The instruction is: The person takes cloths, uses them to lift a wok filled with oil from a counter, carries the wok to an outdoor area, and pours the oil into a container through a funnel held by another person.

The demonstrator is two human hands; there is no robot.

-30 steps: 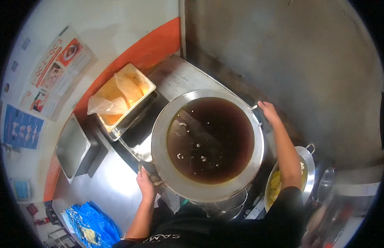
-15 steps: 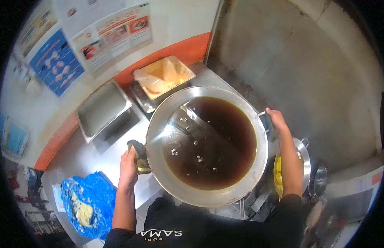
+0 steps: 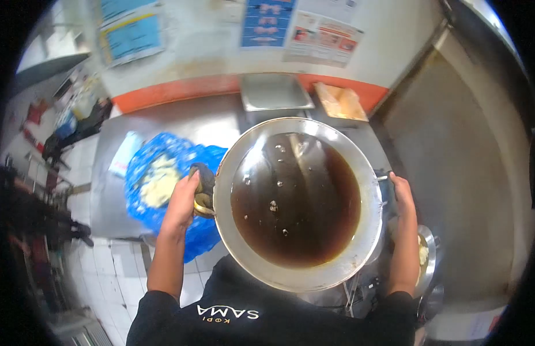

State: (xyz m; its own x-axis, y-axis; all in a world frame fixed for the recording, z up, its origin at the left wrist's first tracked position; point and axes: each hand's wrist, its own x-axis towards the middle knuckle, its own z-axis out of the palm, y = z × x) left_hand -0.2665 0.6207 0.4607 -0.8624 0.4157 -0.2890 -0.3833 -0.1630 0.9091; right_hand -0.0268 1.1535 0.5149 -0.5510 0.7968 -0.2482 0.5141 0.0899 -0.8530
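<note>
Between my hands is a wide metal wok, holding dark brown oil-like liquid with small bits floating on it. My left hand is closed round the wok's left handle, with a dark folded cloth at the grip. On the opposite side, my right hand is closed on the other handle; a dark cloth seems to lie under its fingers, partly hidden. Left of the wok, a blue plastic bag lies spread on the counter, with a pale yellow mass on it.
Against the wall, a metal pan stands on the steel counter beside a paper-lined tray. A metal bowl with yellowish food is low on the right, past my forearm. White floor tiles show at lower left.
My view has turned left, bringing more of the counter and floor into sight. The wok stays between my hands, now nearer the blue bag; both grips hold.
</note>
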